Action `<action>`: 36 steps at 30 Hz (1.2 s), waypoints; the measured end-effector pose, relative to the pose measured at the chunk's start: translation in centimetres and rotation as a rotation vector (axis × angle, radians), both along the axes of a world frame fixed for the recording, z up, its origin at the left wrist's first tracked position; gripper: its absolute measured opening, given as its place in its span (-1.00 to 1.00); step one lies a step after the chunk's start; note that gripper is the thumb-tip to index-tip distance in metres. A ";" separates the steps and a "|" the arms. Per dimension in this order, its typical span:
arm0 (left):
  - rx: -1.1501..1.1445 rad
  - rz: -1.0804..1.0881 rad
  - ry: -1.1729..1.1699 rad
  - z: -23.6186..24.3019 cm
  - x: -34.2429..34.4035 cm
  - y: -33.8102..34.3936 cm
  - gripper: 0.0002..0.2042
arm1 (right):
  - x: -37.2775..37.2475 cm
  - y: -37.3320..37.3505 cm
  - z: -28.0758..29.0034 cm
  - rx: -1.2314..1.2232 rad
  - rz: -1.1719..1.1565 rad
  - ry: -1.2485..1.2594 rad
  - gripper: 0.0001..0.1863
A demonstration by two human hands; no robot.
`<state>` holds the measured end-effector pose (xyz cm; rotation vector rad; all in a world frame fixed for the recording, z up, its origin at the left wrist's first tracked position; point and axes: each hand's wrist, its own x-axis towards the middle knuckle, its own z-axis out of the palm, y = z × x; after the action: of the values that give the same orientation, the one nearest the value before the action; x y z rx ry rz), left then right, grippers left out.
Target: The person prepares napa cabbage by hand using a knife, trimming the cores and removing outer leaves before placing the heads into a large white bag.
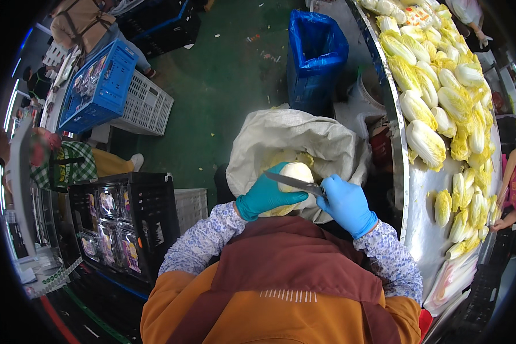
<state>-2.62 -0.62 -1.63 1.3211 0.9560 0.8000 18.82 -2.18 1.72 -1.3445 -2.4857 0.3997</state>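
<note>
The orange jacket point(241, 318) is nearest, low in view. Beyond it, the left hand point(269, 195), in a teal glove, curls round a cabbage point(296, 171), pale end up, above the mouth of a white sack point(292, 129). The right hand point(347, 206), gloved in blue, is closed on the handle of a knife point(297, 184), its blade across that pale end; whether it has bitten in, I cannot tell. Yellow leaves point(283, 156) show behind the cabbage, loose or attached being unclear. Trimming seems under way on this one, with no severed piece in sight. To the right, many cabbages point(423, 143) lie on the metal table point(421, 203); which are done and which are left is unclear. A blue bin point(309, 83) stands beyond the sack.
</note>
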 end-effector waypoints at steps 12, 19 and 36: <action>-0.119 -0.023 0.028 -1.1 -0.3 -0.7 -0.48 | 0.8 -0.2 -5.7 -0.068 -0.057 0.110 -0.76; -0.257 -0.055 0.014 -3.7 -0.8 -2.2 -0.46 | 1.5 -0.9 -11.1 -0.214 -0.089 0.167 -0.79; -0.130 -0.035 -0.201 -3.2 0.7 1.1 -0.20 | -2.0 0.3 -4.5 -0.480 -0.327 0.912 -0.39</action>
<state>-1.95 0.51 -4.78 1.1197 0.8090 0.8134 16.83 -1.87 -2.80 -1.2737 -1.4407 1.2475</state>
